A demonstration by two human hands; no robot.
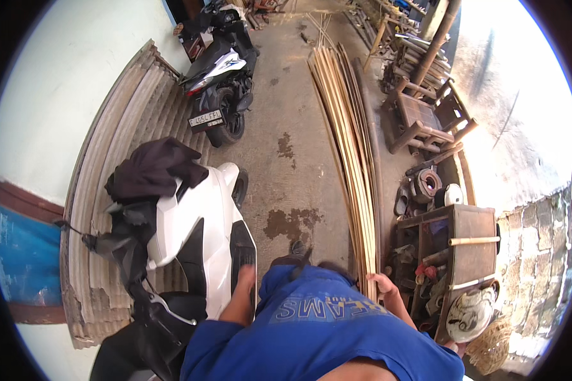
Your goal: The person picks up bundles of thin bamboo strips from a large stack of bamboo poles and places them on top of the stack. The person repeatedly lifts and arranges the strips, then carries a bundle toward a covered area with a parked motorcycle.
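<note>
A long bundle of pale bamboo strips (343,120) stretches along the ground from my right side toward the far end of the passage. Its near end comes up beside my blue shirt. There my right hand (381,283) closes on the edge of the strips, with some fingers hidden behind them. My left hand (246,275) hangs low on the other side, next to the footboard of a white scooter (213,222). Its fingers are too small and unclear to read, and I see nothing in it. Darker poles (374,152) lie along the right of the bundle.
A second scooter (219,76) is parked farther ahead on the left, before stacked corrugated sheets (102,190). On the right stand a bamboo chair (426,117), a cluttered wooden cabinet (473,244) and a helmet (470,314). Wet patches (292,222) mark the concrete floor.
</note>
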